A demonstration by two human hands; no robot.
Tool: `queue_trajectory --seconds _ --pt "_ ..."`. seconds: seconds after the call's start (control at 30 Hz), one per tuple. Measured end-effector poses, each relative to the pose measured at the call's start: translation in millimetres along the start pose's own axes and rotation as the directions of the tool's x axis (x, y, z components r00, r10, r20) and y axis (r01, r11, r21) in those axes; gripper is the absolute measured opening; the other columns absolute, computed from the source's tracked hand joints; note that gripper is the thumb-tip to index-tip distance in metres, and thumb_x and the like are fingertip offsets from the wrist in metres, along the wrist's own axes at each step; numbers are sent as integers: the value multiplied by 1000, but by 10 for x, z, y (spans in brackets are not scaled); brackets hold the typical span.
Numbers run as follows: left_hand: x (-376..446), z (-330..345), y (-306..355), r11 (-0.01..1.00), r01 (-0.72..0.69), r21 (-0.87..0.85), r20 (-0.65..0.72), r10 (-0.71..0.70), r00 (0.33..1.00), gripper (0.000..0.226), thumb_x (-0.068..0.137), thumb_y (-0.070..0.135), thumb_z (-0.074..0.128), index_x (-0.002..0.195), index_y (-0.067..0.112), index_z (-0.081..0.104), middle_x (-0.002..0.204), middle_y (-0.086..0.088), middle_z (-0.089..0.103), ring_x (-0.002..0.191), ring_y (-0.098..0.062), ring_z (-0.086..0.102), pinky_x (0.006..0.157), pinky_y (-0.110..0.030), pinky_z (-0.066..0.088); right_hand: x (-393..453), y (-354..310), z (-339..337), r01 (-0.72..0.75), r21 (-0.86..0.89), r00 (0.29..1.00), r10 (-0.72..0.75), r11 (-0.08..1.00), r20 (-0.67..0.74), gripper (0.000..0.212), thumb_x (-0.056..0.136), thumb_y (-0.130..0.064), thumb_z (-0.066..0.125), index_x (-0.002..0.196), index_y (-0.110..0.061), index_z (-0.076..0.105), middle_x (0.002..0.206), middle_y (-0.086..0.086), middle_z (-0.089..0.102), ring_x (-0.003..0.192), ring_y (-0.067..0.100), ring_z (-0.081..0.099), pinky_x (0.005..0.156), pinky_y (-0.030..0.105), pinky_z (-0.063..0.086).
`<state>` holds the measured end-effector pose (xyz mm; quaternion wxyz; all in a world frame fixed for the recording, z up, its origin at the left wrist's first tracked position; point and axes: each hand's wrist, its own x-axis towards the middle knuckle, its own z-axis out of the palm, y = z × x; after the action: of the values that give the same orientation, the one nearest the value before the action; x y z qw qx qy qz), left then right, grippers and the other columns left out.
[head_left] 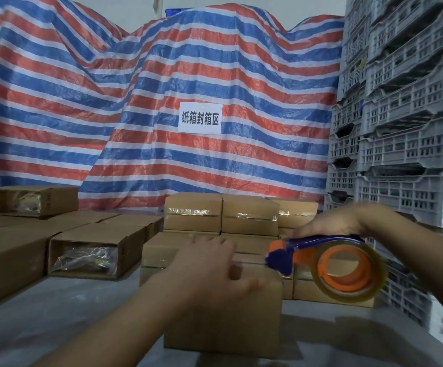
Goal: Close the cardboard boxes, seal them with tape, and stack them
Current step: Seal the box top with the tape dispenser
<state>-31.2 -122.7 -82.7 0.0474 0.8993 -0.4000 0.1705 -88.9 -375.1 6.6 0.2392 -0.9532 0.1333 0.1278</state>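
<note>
1. The left hand (212, 263) reached in from 7 o'clock, forearm stretched diagonally, palm down on the top of the nearest cardboard box (223, 321), fingers straight and spread, pressing the flaps flat.
2. That box sat at 6 o'clock on the grey table (56, 313), its top closed under the hand.
3. The right hand (334, 221) came in from 3 o'clock with the wrist bent, fingers curled over the blue handle of the tape dispenser (321, 258), gripping it.
4. The dispenser's blue and orange head touched the box's far top edge; its roll of clear tape (347, 268) hung just right of the box.
5. Taped boxes (249, 215) stood stacked at 12 o'clock, directly behind it.
6. Open-ended boxes (93, 250) lay at 9 o'clock, well apart.
7. A striped tarpaulin (162, 88) with a white sign (200, 118) hung behind; grey plastic crates (405, 128) were stacked at 2 o'clock.
</note>
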Motion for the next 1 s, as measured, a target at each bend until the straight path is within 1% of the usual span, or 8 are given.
queue_trajectory --seconds 0.1,0.23,0.43,0.53,0.63,0.7,0.8,1.0 --pt "128 87 283 991 -96 -90 39 99 994 74 84 79 41 135 25 50 136 2 51 122 -18 48 101 -37 39 -13 26 29 -8 36 1000 8 999 -10 45 102 -54 44 96 -14 64 64 -4 60 50 8 54 53 17 46" --pt "154 263 341 992 -115 -47 22 117 993 80 88 75 36 150 24 29 153 0 39 139 -18 36 113 -38 27 1 97 74 -12 102 1000 11 995 18 46 102 -53 42 102 -12 63 66 -3 61 52 9 56 54 18 47" --pt "158 295 294 990 -130 -52 7 130 991 84 87 78 34 154 29 20 160 4 27 143 -16 29 114 -38 24 -46 244 -3 64 110 997 -68 992 25 44 98 -57 45 102 -18 65 69 -2 63 56 11 57 58 21 49" --pt "151 334 255 988 -145 -57 -17 144 989 83 86 80 31 154 35 15 161 7 24 144 -15 28 114 -38 24 -221 348 -189 56 132 997 -62 990 40 39 90 -59 51 88 -28 75 70 0 60 56 13 54 58 22 47" --pt "167 361 240 989 -139 -57 -37 137 990 82 85 81 30 153 39 13 160 10 24 143 -14 28 113 -38 24 -414 448 -355 25 87 1000 -25 996 2 43 93 -55 51 81 -21 74 62 -5 62 49 9 55 54 18 48" --pt "169 374 245 988 -146 -58 -44 143 989 80 85 82 28 152 41 12 161 10 23 144 -15 27 113 -37 23 -455 438 -313 -38 -130 994 24 991 -107 50 92 -65 50 79 -21 68 61 -7 64 49 9 57 60 21 51" --pt "155 362 252 984 -165 -73 -41 162 986 74 86 80 28 150 44 15 158 9 29 141 -15 32 110 -36 26 -293 290 7 -170 -534 968 40 828 -246 65 81 -82 47 74 -22 68 65 -6 66 57 11 61 72 30 53" --pt "143 299 296 985 -161 -68 -32 159 987 67 90 73 34 149 44 23 153 9 36 134 -14 38 103 -32 31 -227 4 311 -225 -562 941 29 796 -337 58 88 -74 44 77 -21 66 68 -4 61 55 11 56 58 28 43"
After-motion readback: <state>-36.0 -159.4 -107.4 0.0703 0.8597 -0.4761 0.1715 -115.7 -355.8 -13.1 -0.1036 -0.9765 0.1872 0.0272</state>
